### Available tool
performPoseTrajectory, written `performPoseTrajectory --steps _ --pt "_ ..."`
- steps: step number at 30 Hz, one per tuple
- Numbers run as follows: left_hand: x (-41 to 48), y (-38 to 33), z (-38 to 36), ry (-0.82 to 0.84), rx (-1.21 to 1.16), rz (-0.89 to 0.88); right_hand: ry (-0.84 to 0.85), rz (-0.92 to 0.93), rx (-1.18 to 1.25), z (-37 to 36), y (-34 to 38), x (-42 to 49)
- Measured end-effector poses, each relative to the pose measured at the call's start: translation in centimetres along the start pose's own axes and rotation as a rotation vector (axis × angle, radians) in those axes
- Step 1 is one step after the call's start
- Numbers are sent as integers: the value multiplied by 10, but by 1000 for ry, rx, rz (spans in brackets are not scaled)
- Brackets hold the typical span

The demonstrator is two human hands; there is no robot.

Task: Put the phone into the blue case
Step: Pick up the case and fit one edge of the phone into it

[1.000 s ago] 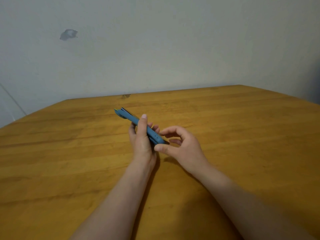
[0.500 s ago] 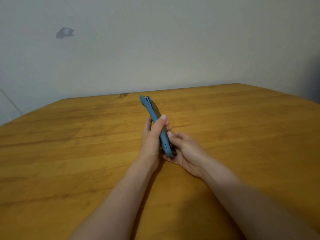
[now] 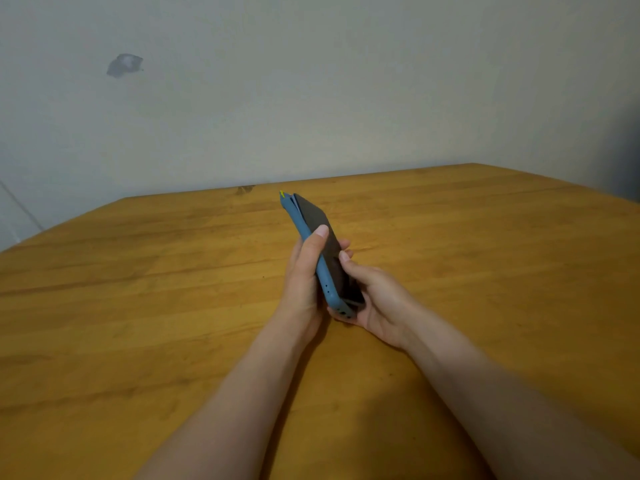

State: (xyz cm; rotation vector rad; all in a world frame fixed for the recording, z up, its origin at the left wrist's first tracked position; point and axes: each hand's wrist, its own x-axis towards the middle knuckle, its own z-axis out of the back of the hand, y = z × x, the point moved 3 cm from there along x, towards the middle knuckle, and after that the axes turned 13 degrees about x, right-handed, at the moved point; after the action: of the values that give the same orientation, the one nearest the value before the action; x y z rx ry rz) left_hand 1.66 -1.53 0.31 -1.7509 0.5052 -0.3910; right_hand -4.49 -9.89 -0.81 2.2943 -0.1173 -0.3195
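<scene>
My left hand (image 3: 304, 271) grips the blue case (image 3: 325, 284), my right hand (image 3: 379, 301) the phone (image 3: 320, 226); uneven pressing could pop its far end free.

Phone (image 3: 332, 251) against the case (image 3: 323, 282), above the table (image 3: 138, 306) — left hand (image 3: 303, 282) left of it, right hand (image 3: 377, 303) right.

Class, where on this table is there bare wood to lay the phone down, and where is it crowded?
Bare table lies left of the left hand out to the edge, and right of the right hand toward the far corner. Crowded only mid-table, where both hands grip the phone and blue case.
</scene>
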Motion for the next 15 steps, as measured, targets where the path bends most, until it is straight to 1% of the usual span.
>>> performPoseTrajectory --steps 5,8,11,13,15 --pt "0 -1 0 2 42 -6 49 -23 69 1 -2 -1" --pt "-2 -5 2 -19 77 -55 75 -54 102 3 -3 0" --pt "-3 -9 2 -36 146 -93 63 -66 129 5 -3 1" --pt "-3 -11 3 -115 241 -101 24 -38 186 7 -2 2" --pt "-4 -11 9 -284 337 -120 -46 33 247 10 -1 4"
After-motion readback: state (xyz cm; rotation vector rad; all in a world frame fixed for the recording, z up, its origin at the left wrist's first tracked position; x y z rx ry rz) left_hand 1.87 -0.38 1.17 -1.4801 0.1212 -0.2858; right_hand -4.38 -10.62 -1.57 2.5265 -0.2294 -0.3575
